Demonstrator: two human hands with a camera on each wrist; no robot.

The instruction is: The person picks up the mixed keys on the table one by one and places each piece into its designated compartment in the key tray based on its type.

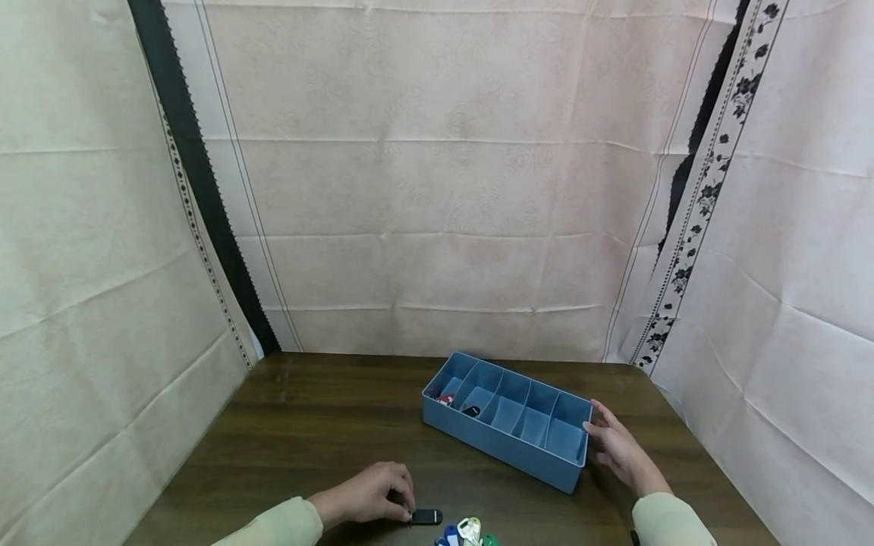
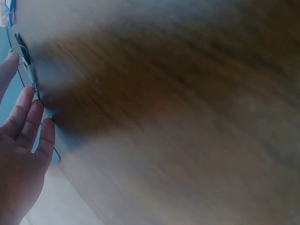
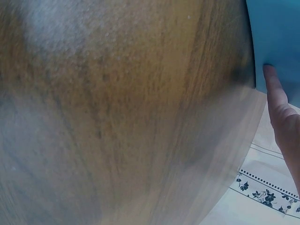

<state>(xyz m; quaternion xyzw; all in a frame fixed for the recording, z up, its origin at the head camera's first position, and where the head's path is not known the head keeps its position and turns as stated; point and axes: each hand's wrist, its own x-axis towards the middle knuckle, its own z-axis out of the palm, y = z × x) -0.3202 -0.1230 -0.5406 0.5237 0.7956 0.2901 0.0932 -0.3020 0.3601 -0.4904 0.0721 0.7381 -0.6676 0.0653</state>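
Observation:
Near the front of the wooden table, my left hand pinches the ring end of a small black keychain. In the left wrist view its thumb and fingertips meet the metal ring and silver part; the exact contact is partly hidden. My right hand grips the right end of a blue divided box, thumb at the rim. One finger lies along the box's outer wall in the right wrist view. Inside the box, small red-and-white pieces occupy the left-end compartment and a black piece the one beside it.
Several small blue, white and green pieces lie at the bottom edge of the head view, just right of the keychain. Pale cloth hangs behind the brown table and on both sides. Several other box compartments hold nothing.

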